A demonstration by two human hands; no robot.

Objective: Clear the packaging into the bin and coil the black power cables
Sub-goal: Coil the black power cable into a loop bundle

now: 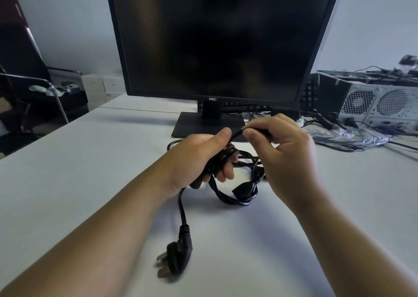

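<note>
A black power cable (pixel 228 198) lies partly looped on the white table (pixel 90 161) in front of the monitor. My left hand (pixel 199 158) grips a bundle of its loops, fingers curled around them. Just to the right, my right hand (pixel 282 147) pinches a strand of the same cable between thumb and fingers, level with the left thumb. The cable's three-pin plug (pixel 175 259) dangles below my left wrist, near the table. The other connector (pixel 245 188) rests among the loops under my hands. Clear plastic packaging (pixel 352 137) lies at the right.
A black monitor (pixel 217 39) on its stand (pixel 208 127) rises right behind my hands, with a keyboard (pixel 309 93) behind it. An open computer case (pixel 380 100) and tangled cables (pixel 328 120) fill the right side. A chair (pixel 34 86) stands at the left.
</note>
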